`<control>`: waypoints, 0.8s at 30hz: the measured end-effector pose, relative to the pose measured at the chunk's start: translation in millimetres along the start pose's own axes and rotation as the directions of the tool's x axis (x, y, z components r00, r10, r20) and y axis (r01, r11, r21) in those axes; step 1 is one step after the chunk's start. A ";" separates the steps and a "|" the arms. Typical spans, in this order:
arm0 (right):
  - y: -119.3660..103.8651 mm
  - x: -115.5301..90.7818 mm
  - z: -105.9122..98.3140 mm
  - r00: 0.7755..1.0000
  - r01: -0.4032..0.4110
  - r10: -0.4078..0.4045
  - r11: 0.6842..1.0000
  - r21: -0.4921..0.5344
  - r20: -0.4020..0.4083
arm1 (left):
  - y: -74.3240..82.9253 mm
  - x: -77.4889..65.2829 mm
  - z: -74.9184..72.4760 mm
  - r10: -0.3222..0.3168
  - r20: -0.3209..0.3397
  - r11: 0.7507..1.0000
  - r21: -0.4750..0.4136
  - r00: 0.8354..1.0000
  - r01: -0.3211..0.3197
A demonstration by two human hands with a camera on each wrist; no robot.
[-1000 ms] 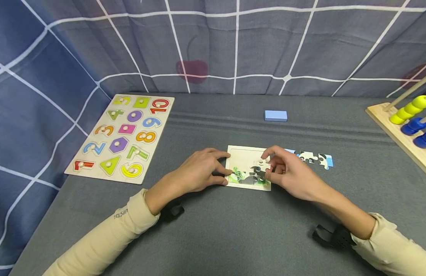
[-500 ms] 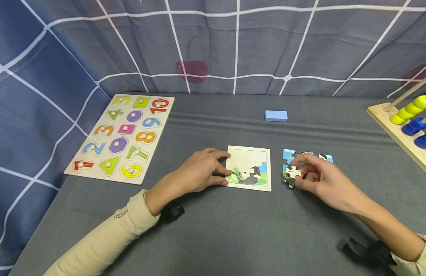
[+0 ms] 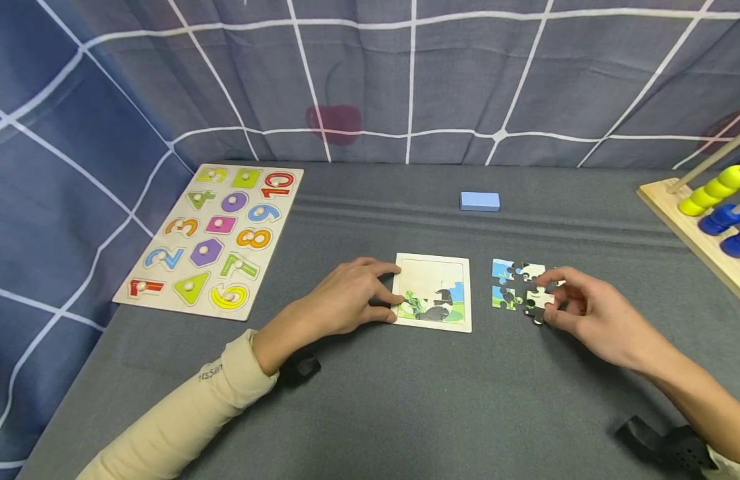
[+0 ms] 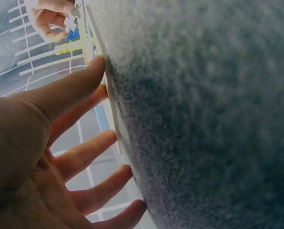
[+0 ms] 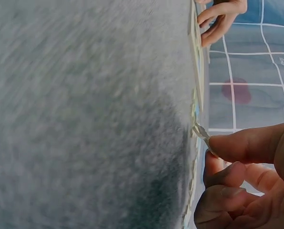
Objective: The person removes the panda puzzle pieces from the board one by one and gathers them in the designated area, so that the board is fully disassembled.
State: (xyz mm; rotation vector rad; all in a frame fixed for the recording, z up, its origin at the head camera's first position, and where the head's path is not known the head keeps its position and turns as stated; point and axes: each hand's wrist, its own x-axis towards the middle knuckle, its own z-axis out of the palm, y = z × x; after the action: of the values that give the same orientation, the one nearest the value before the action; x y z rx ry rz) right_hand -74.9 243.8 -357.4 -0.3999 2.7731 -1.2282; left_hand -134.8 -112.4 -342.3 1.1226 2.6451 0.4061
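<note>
A square wooden puzzle tray (image 3: 430, 273) lies flat, its lower part filled with panda picture pieces and its upper part bare wood. My left hand (image 3: 355, 297) rests at its left side, thumb and fingertips touching the edge; the left wrist view shows these fingers (image 4: 87, 150) spread and fairly straight. To the right of the tray, my right hand (image 3: 592, 313) pinches a black-and-white puzzle piece (image 3: 539, 299) between thumb and fingertips. In the right wrist view that puzzle piece (image 5: 202, 133) is tilted just off the cloth. Loose puzzle pieces (image 3: 503, 270) lie beside it, some hidden behind the hand.
A number-and-shape peg board (image 3: 231, 263) lies at the left. Behind the tray sits a small blue block (image 3: 479, 201). A wooden bead rack (image 3: 676, 207) with yellow and blue beads stands at the right. Gridded cloth (image 3: 370, 80) hangs at the back.
My right hand has drawn away from the tray to the right, carrying the black-and-white puzzle piece over the loose pieces. My left hand has stayed at the tray's edge.
</note>
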 end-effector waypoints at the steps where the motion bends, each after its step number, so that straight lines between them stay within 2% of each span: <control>1: 0.8 0.0 0.0 1.000 0.006 -0.006 1.000 -0.020 -0.005 | 0.0 -0.1 0.0 0.000 0.000 1.000 0.000 1.000 0.000; 8: 4.5 2.5 2.9 0.997 0.061 -0.068 0.987 -0.146 -0.038 | -0.8 0.1 0.8 0.002 0.002 1.000 -0.001 1.000 -0.002; 18: 7.6 6.8 1.4 1.000 0.030 -0.031 0.975 -0.219 -0.001 | 0.2 -0.9 -0.5 -0.006 0.005 1.000 0.000 1.000 0.006; 24: 9.4 7.4 1.9 0.999 0.038 -0.035 0.966 -0.257 0.014 | 0.4 -0.3 -0.6 -0.010 0.005 1.000 -0.001 1.000 0.010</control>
State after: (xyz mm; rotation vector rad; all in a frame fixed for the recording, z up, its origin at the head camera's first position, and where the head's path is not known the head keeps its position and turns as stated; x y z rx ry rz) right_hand -83.6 246.5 -365.4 -0.4754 2.9374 -0.8688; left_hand -134.5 -112.4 -341.5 1.1084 2.6450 0.4016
